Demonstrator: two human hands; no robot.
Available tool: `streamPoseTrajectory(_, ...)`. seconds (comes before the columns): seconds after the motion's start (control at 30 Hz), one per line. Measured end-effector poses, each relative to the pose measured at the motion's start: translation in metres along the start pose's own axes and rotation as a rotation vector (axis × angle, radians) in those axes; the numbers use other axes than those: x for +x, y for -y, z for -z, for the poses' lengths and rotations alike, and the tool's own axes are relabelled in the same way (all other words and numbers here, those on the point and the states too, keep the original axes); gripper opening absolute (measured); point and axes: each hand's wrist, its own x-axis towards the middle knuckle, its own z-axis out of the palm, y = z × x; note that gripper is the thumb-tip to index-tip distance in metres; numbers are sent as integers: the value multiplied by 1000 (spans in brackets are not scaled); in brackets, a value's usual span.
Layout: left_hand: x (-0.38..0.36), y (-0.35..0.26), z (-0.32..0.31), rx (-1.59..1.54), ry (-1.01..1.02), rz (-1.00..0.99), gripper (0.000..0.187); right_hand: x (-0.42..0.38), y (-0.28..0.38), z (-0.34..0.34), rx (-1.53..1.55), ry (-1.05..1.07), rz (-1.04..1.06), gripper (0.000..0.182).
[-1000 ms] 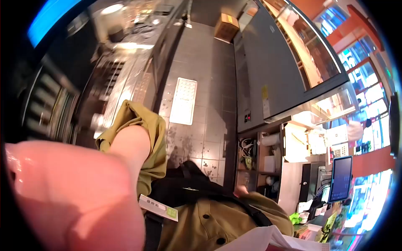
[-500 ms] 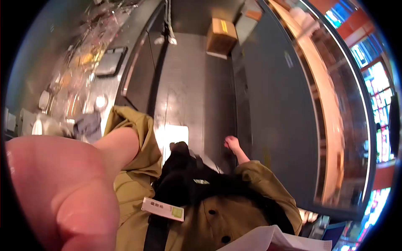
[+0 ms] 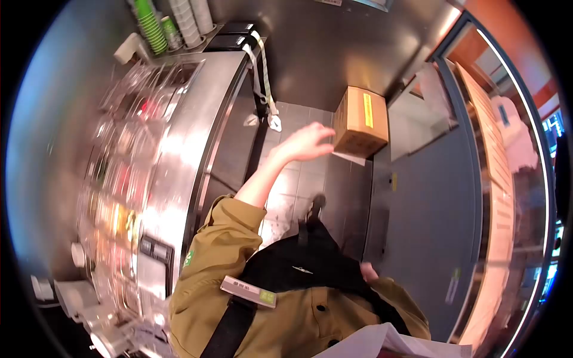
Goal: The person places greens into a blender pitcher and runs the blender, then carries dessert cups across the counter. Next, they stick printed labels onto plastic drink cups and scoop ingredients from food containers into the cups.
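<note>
A: Item nearest the raised hand: the box (image 3: 360, 121). It sits on the tiled floor (image 3: 292, 182) at the far end of the aisle, against the grey cabinet (image 3: 418, 203), upright, with a yellow label strip on top.

B: Is the hand on it?

A: No. The left hand (image 3: 304, 143) hangs in the air just short of the box, fingers (image 3: 322, 132) spread and loose, palm down, holding nothing. The image overlaps the box edge, but I judge that a gap remains.

B: How should the reach be done properly?

A: My judgement: the box is low, so bend at the knees, not the waist. Keep clear of the steel counter (image 3: 179, 149) on the left and the white cords (image 3: 265, 89) hanging off its end. Take the box at two opposite sides; one hand alone would likely tip it.

B: And the other hand?

A: The right hand (image 3: 369, 272) is down by the apron (image 3: 304, 268), mostly hidden. Whether it is clenched or relaxed cannot be told.
</note>
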Motion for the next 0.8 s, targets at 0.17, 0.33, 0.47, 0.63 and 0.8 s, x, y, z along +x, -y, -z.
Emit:
streamPoseTrajectory(0.17,153,184,-21,-638,-64,377,44,96,158,96,-654,64,-24,25)
streamPoseTrajectory(0.33,207,335,11,-1097,-608,775,30,251,517,147,-1369,134,601,29)
streamPoseTrajectory(0.47,238,407,82,-988,-748,865,26,370,830,79,-799,-142,799,28)
streamPoseTrajectory(0.63,346,554,114,-725,-1264,825,51,320,1076,-63,-221,219,947,22)
streamPoseTrajectory(0.8,399,570,108,-1080,-1383,776,39,306,1124,-108,-376,344,1106,41)
